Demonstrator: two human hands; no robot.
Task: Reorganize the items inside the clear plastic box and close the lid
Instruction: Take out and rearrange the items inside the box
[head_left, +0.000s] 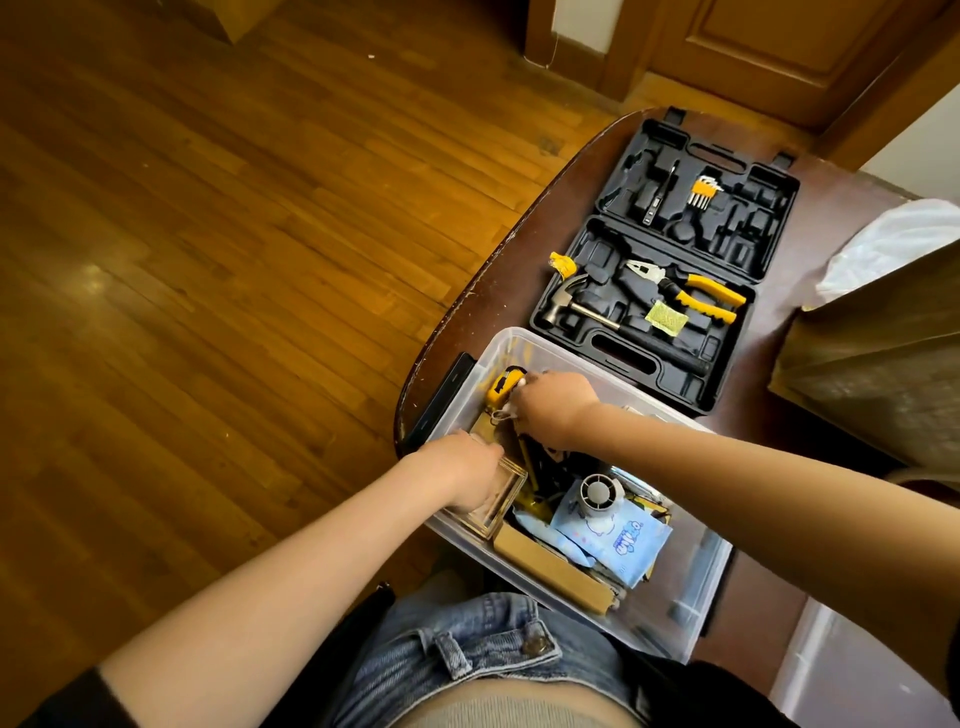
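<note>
Hands work inside the clear plastic box (691, 597), which sits lower centre-right of the frame, its lid not yet on. Leftmost, the left hand (470, 475) curls over a small transparent case (496, 506) against the box's left wall. Just right and slightly higher, the right hand (553, 408) pinches something small and pale beside the yellow tape measure (501, 389) in the upper-left corner; it is the nearer hand to it. Further right lie a small fan (600, 493) and a blue packet (618, 535).
</note>
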